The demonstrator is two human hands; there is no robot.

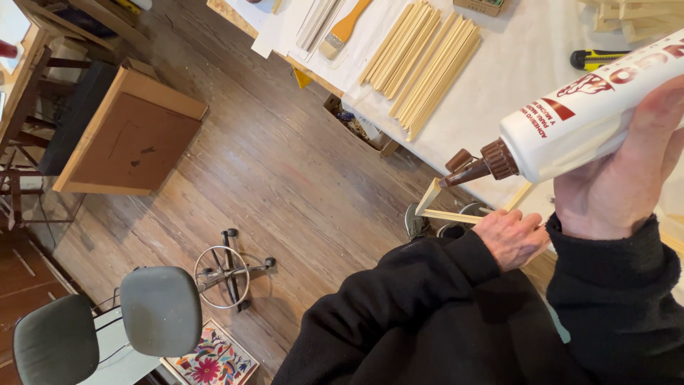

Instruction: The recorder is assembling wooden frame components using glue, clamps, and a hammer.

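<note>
Glossy white plastic glue bottle point(591, 117), pale bare-wood strips point(427, 60), worn matt wooden floor point(285, 171)

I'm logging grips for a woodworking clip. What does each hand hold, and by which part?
The right hand grips the white glue bottle around its body, brown nozzle tilted down. The left hand holds a pale wooden frame piece by its near end.

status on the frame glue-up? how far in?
Done: strips are cut, with two bundles of wood strips on the white table, beside a brush. In hand: the left hand steadies a small wooden frame, one corner already meeting; the right hand tilts the glue bottle, its brown nozzle at that corner. Left: both bundles look unassembled. No glue bead is visible.
</note>
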